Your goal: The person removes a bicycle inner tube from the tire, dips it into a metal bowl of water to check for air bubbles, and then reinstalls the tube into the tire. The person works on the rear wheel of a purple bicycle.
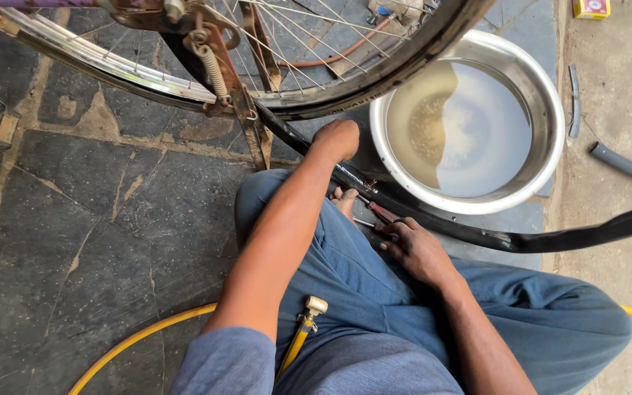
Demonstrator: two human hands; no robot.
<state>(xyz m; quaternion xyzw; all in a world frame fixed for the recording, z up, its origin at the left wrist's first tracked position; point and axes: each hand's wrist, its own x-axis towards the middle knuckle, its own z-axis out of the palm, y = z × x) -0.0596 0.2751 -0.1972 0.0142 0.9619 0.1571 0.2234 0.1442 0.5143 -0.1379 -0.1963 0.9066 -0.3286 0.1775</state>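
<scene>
The left hand [338, 139] is closed in a fist around the black inner tube [433, 223], just below the bicycle wheel [294, 80]; the right hand [415, 249] is curled about a thin metal tool [374, 211] held against the tube over the knee; its exact grip is hard to tell from here. The tube runs from the wheel, past the water-filled steel basin [469, 124], out to the right. The step in hand appears to be work on one spot of the tube; the next move calls for a steady hold and a light touch. A yellow hose [140, 336] lies on the stone floor [74, 241].
</scene>
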